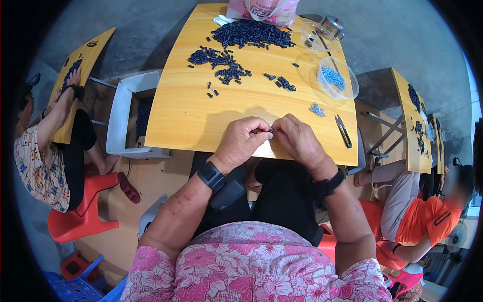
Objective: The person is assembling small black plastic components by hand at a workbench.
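Observation:
My left hand (245, 139) and my right hand (298, 139) meet over the near edge of the yellow wooden table (186, 123). Pinched in my left fingertips is a small black cylindrical piece (271, 131). The right thumb and fingers close at its other end; whatever else they grip is too small to make out. Further back lie a large heap of similar black pieces (251, 34), a looser spread (221, 63) and a few stray ones (286, 83). Right of my hands sit a little pile of tiny clear-blue parts (317, 109) and dark-handled snips (343, 132).
A clear tub of tiny blue parts (333, 78) stands at the table's right, with another clear tub (314, 38) and a metal cup (333, 25) behind it. A pink bag (264, 11) is at the back. Beside the table's left is a white box (121, 118). People sit at neighbouring tables.

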Demonstrator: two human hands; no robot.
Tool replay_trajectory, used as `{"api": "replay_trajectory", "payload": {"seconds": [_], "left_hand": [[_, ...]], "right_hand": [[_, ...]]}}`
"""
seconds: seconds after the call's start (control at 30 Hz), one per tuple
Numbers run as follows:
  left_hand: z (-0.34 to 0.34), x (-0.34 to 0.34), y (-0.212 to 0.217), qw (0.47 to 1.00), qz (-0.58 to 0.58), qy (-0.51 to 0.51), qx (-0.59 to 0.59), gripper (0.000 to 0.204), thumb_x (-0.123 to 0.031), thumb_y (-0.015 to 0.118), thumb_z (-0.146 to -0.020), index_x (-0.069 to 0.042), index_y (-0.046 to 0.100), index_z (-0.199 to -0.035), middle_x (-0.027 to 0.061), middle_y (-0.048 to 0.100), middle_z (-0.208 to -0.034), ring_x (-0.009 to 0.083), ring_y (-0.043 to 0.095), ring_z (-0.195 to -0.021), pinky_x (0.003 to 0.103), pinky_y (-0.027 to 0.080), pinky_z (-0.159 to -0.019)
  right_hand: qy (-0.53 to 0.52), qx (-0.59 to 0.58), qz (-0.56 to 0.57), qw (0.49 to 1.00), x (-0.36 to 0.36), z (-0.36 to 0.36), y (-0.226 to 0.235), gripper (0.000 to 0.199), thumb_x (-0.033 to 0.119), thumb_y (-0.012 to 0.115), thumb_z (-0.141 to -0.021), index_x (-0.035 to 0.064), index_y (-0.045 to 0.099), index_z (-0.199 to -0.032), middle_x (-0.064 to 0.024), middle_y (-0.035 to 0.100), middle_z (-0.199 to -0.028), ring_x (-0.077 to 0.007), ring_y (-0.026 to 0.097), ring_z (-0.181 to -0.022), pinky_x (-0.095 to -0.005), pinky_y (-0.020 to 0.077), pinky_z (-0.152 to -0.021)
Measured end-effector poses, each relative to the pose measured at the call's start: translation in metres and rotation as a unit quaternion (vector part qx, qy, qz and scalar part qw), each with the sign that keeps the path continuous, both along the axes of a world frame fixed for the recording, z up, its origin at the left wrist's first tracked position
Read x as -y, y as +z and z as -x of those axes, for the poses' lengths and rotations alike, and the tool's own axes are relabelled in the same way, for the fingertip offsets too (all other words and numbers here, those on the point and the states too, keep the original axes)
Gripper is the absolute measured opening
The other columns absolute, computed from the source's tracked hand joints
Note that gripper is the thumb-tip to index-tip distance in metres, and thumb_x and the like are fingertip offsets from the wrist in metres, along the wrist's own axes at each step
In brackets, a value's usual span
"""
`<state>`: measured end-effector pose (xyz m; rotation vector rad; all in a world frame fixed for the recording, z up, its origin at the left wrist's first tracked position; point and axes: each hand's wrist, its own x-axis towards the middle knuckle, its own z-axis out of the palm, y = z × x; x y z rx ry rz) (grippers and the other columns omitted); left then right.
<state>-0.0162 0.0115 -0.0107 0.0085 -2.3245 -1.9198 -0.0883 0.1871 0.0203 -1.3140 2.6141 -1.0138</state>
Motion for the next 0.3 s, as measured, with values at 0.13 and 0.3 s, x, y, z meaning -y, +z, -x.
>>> {"api": "replay_trajectory", "payload": {"seconds": [0.13, 0.3], "left_hand": [[0.000, 0.000, -0.004, 1.000, -0.029, 0.007, -0.008, 0.010, -0.008, 0.071, -0.084, 0.000, 0.068, -0.089, 0.0042, 0.066, -0.076, 0.0088, 0.060, -0.068, 0.025, 0.050, -0.063], [-0.002, 0.002, -0.005, 0.996, -0.094, 0.003, 0.007, 0.008, -0.008, 0.070, -0.087, -0.002, 0.069, -0.093, 0.0037, 0.068, -0.081, 0.0076, 0.062, -0.073, 0.023, 0.051, -0.067]], "right_hand": [[-0.053, 0.100, 0.038, 0.993, 0.004, -0.005, 0.001, 0.010, 0.007, 0.063, -0.085, 0.0032, 0.065, -0.094, -0.0159, 0.066, -0.087, -0.0329, 0.065, -0.079, -0.0362, 0.0536, -0.074], [-0.094, 0.189, 0.107, 0.972, 0.009, -0.011, -0.012, 0.018, 0.007, 0.065, -0.085, 0.0035, 0.068, -0.103, -0.0143, 0.069, -0.088, -0.0259, 0.067, -0.081, -0.0330, 0.0531, -0.076]]}}
